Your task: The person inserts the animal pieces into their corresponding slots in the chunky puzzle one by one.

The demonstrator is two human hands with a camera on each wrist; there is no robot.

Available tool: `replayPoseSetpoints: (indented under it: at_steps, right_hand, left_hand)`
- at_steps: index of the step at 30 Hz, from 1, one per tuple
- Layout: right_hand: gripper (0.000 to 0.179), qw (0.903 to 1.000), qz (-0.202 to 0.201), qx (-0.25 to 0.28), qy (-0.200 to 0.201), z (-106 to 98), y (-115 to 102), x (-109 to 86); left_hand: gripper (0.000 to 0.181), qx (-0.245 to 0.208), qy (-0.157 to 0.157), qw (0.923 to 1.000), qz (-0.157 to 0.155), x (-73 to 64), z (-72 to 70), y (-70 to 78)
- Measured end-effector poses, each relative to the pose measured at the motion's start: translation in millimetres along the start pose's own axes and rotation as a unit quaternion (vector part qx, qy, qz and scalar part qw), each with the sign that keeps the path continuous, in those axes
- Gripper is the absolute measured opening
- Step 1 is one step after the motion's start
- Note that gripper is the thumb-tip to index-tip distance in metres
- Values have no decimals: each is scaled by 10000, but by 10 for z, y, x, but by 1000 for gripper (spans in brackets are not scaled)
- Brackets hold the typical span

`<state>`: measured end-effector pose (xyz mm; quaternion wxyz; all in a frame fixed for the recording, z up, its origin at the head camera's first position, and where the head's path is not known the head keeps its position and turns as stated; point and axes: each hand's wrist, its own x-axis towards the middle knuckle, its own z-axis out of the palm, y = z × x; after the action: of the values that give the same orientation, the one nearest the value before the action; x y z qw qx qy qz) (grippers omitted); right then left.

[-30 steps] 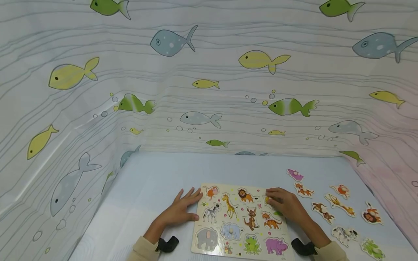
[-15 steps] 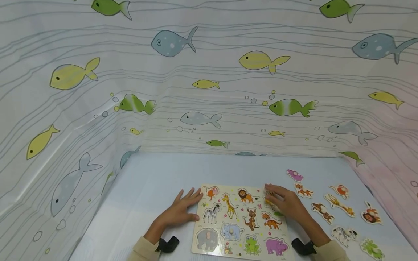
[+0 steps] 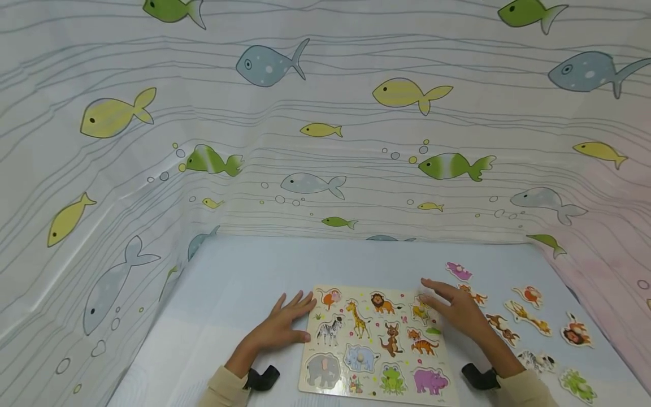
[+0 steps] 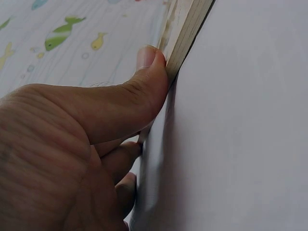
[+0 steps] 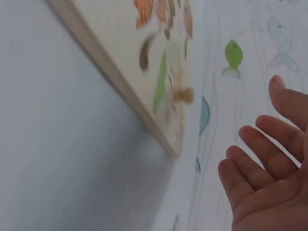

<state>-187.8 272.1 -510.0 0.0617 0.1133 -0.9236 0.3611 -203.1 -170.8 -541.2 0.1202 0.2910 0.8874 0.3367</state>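
A wooden knob puzzle board (image 3: 309, 349) with printed animals lies flat on the table. My left hand (image 3: 282, 325) is spread at its left side, thumb and fingertips against the edge. In the left wrist view the thumb (image 4: 151, 72) presses the board's wooden side (image 4: 185, 48). A yellow-brown animal piece (image 3: 422, 314) sits at the board's upper right; its knob (image 5: 184, 95) stands up in the right wrist view. Beside that corner hovers my right hand (image 3: 458, 311), fingers loose, palm empty. A blue animal piece (image 3: 367, 364) with a knob is also set in the board.
Right of the board lie loose pieces: a pink hippo (image 3: 459, 271), tiger (image 3: 477, 295), kangaroo (image 3: 502, 330), monkey (image 3: 530, 295), giraffe (image 3: 531, 320), lion (image 3: 577, 333), zebra (image 3: 536, 362) and frog (image 3: 578, 385). A fish-patterned curtain (image 3: 356, 164) surrounds the table.
My right hand has let go of the yellow-brown piece at the upper right and drawn back to the right, uncovering it. The left hand stays at the board's edge.
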Motion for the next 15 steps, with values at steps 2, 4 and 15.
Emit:
replayPoseSetpoints:
  at_steps: [2,4,15]
  right_hand:
    - [52,9998,58,-124,130,-87,50,-5]
    - [52,9993,213,-212,235,-202,101,-23]
    - [62,9910,1265,-153,418,-801,439,-148]
  left_hand:
    - [87,-32,2,10000,10,3,0,-3]
    - [87,-73,-1,10000,17,5,0,-2]
    - [87,-130,29,9999,-4,-6,1,6]
